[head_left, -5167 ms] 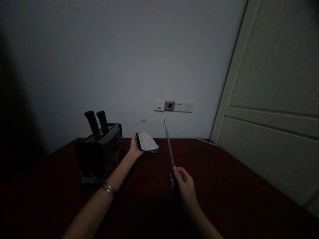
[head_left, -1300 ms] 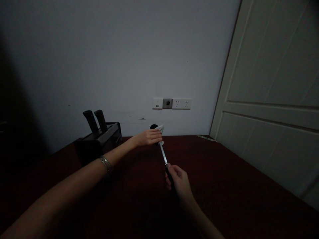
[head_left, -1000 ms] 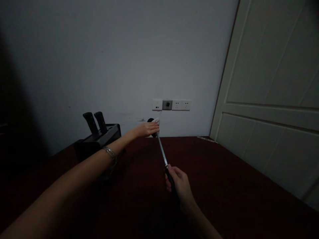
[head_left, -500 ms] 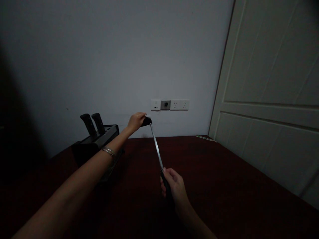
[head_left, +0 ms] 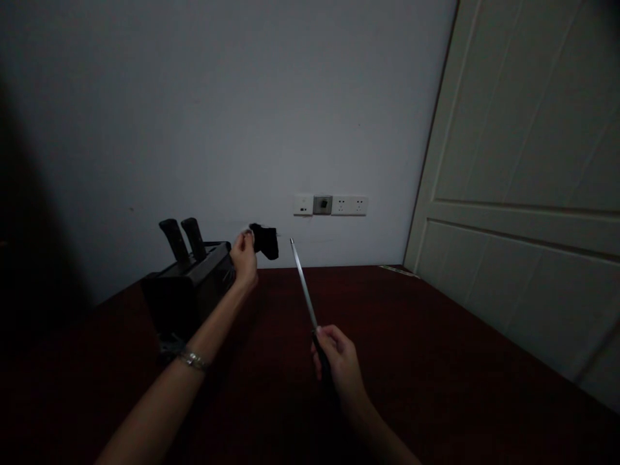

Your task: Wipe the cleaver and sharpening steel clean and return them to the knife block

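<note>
My right hand (head_left: 339,361) is closed around the dark handle of a sharpening steel (head_left: 303,284), a thin silvery rod that points up and away from me. My left hand (head_left: 245,258) pinches a black cloth (head_left: 265,241) with a bit of white at the pinched end. The cloth hangs to the left of the rod's tip, apart from it. Beyond my left forearm stands a black knife block (head_left: 186,290), with two black-handled knives (head_left: 183,239) upright in its top. My arm hides part of the block's right side.
A dark red tabletop (head_left: 387,336) reaches back to a grey wall (head_left: 242,116). Sockets and a switch (head_left: 330,205) are set in the wall. A pale panelled door (head_left: 527,194) borders the right side. A thin flat strip (head_left: 398,270) lies at the table's far right corner.
My left hand has moved left, taking the black cloth off the rod's tip, which now shows bare. The right hand and the sharpening steel have hardly moved.
</note>
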`<action>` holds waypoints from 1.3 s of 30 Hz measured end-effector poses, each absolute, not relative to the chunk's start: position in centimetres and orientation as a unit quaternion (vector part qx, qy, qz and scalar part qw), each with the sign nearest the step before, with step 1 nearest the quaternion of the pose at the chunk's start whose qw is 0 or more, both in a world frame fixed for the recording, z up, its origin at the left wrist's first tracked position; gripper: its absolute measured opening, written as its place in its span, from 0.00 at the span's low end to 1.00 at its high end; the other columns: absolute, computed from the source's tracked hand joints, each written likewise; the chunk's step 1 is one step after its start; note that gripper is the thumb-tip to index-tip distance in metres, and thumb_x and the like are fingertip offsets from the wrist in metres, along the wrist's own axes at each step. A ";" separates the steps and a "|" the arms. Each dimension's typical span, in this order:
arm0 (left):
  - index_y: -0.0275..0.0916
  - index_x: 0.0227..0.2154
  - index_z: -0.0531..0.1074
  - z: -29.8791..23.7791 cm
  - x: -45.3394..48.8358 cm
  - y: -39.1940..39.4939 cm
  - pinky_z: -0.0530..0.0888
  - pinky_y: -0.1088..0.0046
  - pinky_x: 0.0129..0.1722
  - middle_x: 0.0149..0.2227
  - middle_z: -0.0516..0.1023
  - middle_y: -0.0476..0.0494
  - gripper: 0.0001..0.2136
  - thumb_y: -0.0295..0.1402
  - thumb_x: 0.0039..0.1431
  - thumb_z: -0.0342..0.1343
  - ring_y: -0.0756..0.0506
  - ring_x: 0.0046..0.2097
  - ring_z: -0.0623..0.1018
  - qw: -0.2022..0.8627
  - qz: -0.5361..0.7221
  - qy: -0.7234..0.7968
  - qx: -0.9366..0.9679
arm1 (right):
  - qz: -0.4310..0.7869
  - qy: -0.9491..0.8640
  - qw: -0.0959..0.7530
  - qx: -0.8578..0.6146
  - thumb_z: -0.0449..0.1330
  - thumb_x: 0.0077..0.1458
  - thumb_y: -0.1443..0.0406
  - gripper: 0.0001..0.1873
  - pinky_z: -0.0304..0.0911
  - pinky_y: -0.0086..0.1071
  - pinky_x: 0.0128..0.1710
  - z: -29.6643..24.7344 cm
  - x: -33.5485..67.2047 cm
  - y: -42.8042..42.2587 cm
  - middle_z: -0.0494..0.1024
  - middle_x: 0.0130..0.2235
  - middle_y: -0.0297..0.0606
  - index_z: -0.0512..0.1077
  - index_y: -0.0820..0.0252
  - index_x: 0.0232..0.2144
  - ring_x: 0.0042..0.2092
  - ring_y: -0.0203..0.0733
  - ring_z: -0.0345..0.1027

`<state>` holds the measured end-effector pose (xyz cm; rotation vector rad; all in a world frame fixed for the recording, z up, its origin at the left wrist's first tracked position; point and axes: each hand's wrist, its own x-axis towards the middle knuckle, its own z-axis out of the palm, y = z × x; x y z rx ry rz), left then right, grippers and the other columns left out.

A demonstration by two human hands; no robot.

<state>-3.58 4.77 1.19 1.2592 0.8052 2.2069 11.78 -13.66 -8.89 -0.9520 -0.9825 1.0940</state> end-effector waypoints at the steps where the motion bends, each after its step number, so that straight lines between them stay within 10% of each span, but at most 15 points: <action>1: 0.34 0.42 0.71 1.7 -3.6 3.8 0.71 0.72 0.41 0.42 0.75 0.41 0.20 0.45 0.55 0.51 0.46 0.44 0.74 0.191 0.804 0.279 0.490 | 0.482 -0.432 0.639 -0.416 0.61 0.39 0.45 0.25 0.49 0.21 0.11 -9.0 11.8 -13.6 0.64 0.17 0.27 0.63 0.61 0.21 0.15 0.26 0.53; 9: 0.37 0.51 0.65 1.0 -2.3 -3.1 0.67 0.65 0.52 0.51 0.71 0.38 0.15 0.32 0.63 0.43 0.46 0.52 0.70 -0.011 0.558 0.168 0.812 | 0.502 -0.429 0.610 -0.437 0.62 0.35 0.44 0.27 0.48 0.22 0.09 -9.0 11.8 -13.3 0.64 0.16 0.27 0.63 0.61 0.21 0.13 0.26 0.52; 17: 0.35 0.49 0.65 3.5 -1.9 -0.8 0.69 0.65 0.50 0.48 0.72 0.37 0.14 0.29 0.63 0.42 0.46 0.50 0.72 -0.100 0.574 0.239 0.777 | 0.516 -0.436 0.577 -0.459 0.61 0.34 0.43 0.27 0.48 0.23 0.09 -8.5 11.8 -13.6 0.64 0.16 0.27 0.62 0.60 0.20 0.13 0.27 0.52; 27: 0.34 0.48 0.66 2.3 -0.8 -0.3 0.69 0.64 0.46 0.44 0.74 0.37 0.14 0.26 0.60 0.45 0.44 0.46 0.73 -0.180 0.292 0.216 0.914 | 0.533 -0.438 0.544 -0.478 0.60 0.34 0.42 0.27 0.47 0.23 0.09 -9.1 12.0 -13.0 0.63 0.15 0.27 0.62 0.60 0.19 0.12 0.27 0.51; 39: 0.37 0.49 0.65 3.8 -1.8 -1.0 0.71 0.68 0.42 0.43 0.74 0.38 0.15 0.25 0.61 0.44 0.47 0.44 0.73 -0.170 0.441 0.188 0.861 | 0.539 -0.436 0.545 -0.472 0.61 0.33 0.42 0.28 0.49 0.23 0.09 -9.4 12.2 -12.9 0.66 0.17 0.28 0.62 0.61 0.20 0.13 0.27 0.53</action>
